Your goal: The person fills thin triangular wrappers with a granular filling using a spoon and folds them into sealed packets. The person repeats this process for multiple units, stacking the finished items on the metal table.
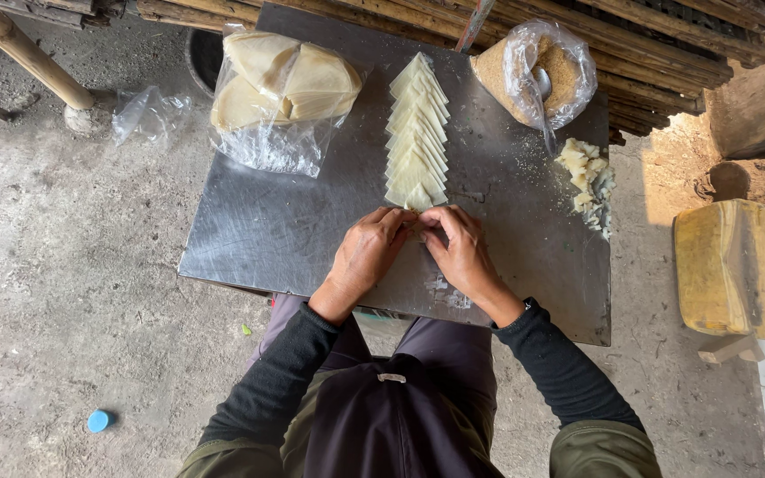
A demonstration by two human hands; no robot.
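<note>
Both our hands, left hand [367, 252] and right hand [458, 248], pinch one pale, thin wrapper [418, 221] between fingertips; overlapped row of wrappers [417, 133] lies just beyond them.

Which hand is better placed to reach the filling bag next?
Probably the right hand: the bag with its spoon lies at the table's far right. The left hand would have to cross over the wrapper row.

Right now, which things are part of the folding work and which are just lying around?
In use: hands, row of folded wrappers, bag of wrappers, bag of brown crumbs, pale chopped pieces, metal tabletop.
Idle: yellow jerrycan, blue cap, empty plastic bag.
</note>
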